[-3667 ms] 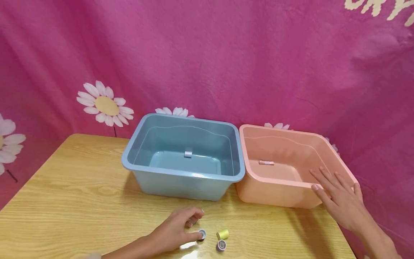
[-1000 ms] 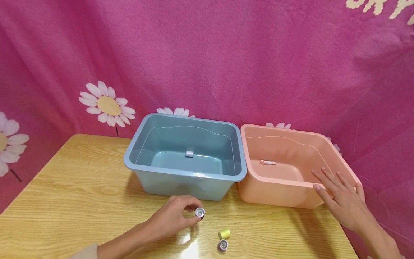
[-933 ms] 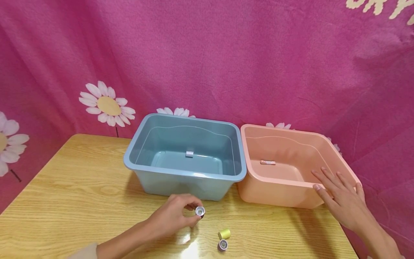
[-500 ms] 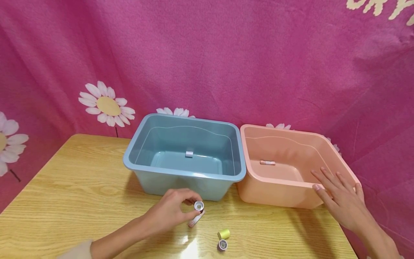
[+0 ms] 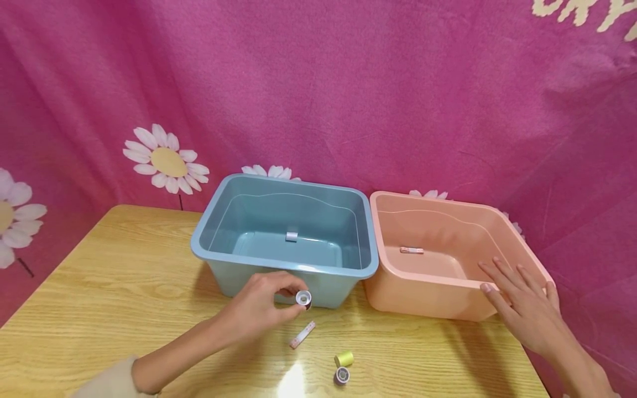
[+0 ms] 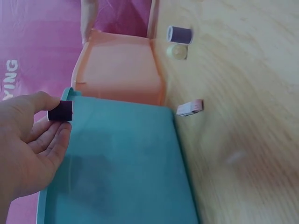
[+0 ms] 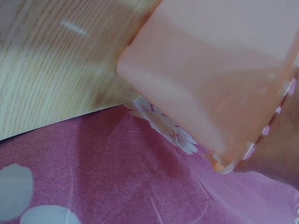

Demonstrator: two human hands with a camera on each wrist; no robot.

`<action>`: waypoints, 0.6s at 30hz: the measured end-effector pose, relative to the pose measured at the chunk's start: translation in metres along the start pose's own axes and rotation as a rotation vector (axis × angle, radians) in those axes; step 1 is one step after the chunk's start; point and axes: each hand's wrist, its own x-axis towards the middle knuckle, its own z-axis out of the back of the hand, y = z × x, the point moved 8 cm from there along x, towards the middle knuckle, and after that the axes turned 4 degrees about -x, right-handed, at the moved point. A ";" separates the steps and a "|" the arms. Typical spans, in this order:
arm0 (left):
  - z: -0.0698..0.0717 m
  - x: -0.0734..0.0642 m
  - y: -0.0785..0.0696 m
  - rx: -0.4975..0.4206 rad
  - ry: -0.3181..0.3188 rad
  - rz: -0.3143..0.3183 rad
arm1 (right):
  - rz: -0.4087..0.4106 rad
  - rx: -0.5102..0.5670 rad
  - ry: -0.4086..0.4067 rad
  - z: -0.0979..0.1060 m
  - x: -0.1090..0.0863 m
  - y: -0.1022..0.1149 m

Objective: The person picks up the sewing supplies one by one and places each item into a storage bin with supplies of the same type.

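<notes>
My left hand (image 5: 264,304) pinches a dark spool of thread (image 6: 60,111) between thumb and fingers, in front of the blue bin (image 5: 283,265). In the head view the spool's pale hollow end faces up. Below it on the table lies a small flat white strip with reddish marks (image 5: 302,335). A yellow spool of thread (image 5: 344,359) lies on its side, with another dark spool (image 5: 342,376) next to it. On the right, my right hand (image 5: 527,309) rests over the front right rim of the peach bin (image 5: 423,298), fingers straight.
A pale spool (image 5: 291,236) lies inside the blue bin. The peach bin holds a similar small strip (image 5: 411,250). Both bins stand side by side at the back of the wooden table (image 5: 124,287), against a pink flowered curtain (image 5: 318,99).
My left hand has picked the dark spool up off the table and carried it up toward the blue bin. The strip has come into sight on the table below. My right hand has stayed put.
</notes>
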 end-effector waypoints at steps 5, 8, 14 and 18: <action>0.009 0.003 -0.005 -0.006 -0.020 -0.025 | 0.003 0.007 -0.004 0.000 -0.001 0.000; 0.011 0.005 -0.007 -0.015 -0.020 -0.033 | 0.006 0.004 -0.009 0.000 -0.001 0.001; 0.019 0.009 -0.012 -0.019 -0.037 -0.033 | 0.000 0.009 -0.004 0.000 -0.001 0.001; 0.025 0.013 -0.018 -0.018 -0.050 -0.053 | -0.004 0.014 -0.003 0.000 -0.002 0.001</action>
